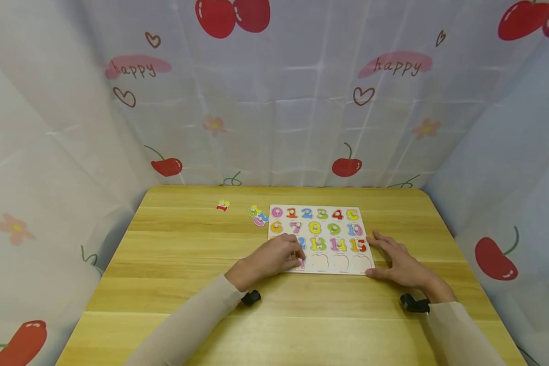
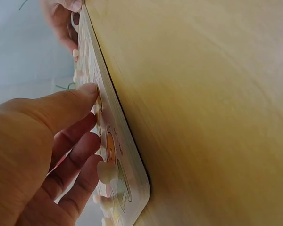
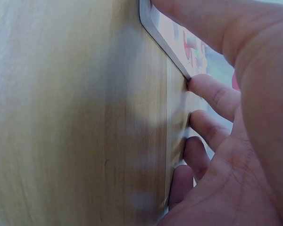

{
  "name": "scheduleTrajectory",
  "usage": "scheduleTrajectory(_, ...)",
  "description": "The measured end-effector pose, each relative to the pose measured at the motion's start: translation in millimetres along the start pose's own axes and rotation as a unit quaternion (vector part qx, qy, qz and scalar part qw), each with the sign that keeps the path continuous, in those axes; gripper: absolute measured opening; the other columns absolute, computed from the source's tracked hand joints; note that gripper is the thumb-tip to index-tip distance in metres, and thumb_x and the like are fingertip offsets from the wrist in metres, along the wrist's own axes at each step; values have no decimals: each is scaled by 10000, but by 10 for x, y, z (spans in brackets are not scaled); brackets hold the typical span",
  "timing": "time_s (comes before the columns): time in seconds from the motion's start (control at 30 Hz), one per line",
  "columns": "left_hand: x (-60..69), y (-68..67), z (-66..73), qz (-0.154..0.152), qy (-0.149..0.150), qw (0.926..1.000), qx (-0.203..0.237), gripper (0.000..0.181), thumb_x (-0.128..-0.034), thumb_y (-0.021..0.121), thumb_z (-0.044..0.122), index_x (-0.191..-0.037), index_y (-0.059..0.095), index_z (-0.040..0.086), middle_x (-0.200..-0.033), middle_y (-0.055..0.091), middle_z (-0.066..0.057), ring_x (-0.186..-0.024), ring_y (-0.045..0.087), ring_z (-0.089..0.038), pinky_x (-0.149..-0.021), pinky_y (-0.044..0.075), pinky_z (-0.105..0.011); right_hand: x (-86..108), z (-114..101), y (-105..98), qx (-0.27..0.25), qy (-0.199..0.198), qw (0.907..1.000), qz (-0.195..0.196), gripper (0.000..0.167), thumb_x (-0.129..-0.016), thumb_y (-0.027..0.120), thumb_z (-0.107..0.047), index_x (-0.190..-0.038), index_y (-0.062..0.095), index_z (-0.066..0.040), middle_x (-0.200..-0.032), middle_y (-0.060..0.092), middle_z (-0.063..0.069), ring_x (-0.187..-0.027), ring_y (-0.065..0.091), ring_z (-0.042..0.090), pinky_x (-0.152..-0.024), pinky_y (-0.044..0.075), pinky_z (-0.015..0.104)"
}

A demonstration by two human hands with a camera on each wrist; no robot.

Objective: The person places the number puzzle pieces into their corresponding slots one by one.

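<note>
A wooden number puzzle board (image 1: 331, 272) lies flat on the table, with rows of coloured number pieces, each with a small knob. At its bottom row my left hand (image 1: 274, 256) pinches a pink-and-yellow number piece (image 1: 302, 264) between thumb and fingers; the fingers cover most of it. To its right, outlined recesses (image 1: 320, 262) show bare board. In the left wrist view, a white knob (image 2: 107, 172) stands near the curled fingers. My right hand (image 1: 402, 264) rests at the board's right side, its thumb at the near corner and its forefinger touching the edge.
On the wooden table (image 1: 178, 244), a loose red-and-yellow number piece (image 1: 222, 205) lies at the back left. A small cluster of loose number pieces (image 1: 258, 216) lies just left of the board. A curtain (image 1: 297, 117) printed with cherries hangs behind and on both sides.
</note>
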State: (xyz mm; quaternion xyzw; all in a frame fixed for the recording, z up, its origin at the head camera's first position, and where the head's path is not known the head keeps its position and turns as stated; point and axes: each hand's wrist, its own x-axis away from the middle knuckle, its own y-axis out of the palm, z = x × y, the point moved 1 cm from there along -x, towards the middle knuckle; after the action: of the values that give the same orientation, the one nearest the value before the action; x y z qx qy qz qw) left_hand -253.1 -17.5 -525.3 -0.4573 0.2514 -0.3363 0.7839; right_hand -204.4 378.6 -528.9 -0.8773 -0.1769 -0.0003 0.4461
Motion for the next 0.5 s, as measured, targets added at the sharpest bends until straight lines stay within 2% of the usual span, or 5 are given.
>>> scheduleTrajectory(0.13,13,-7,-18,52,9,10000,79,121,-1101,850,237,-1196,886,171,-1197,802,26,-1071,696,-143,-1001,601,-266,4,-5,7,5,-28,10000,29,978,-975,953,-434,-1746,493,-46,-1888,240,345,-1581,345,651,-1194,356,916)
scheduleTrajectory(0.27,30,-22,-77,321,-68,9992,214,153,-1101,847,237,-1224,882,154,-1202,815,20,-1061,726,-131,-1002,624,-260,3,-11,9,5,-15,10000,33,980,-978,950,-440,-1750,490,-52,-1888,238,347,-1579,349,646,-1196,358,915)
scheduleTrajectory(0.4,71,-96,-185,697,-433,9962,288,185,-1117,823,259,-1255,869,144,-1195,811,10,-1059,744,-156,-976,647,-296,-6,-11,10,-27,16,10000,12,987,-977,947,-456,-1754,486,-57,-1892,232,349,-1590,334,641,-1209,341,920)
scheduleTrajectory(0.5,106,-187,-296,1052,-803,9909,229,199,-1114,828,286,-1255,866,150,-1184,813,4,-1060,755,-191,-968,661,-345,-10,-7,10,-44,20,10000,11,989,-975,948,-461,-1752,489,-56,-1892,232,350,-1601,321,643,-1214,327,928)
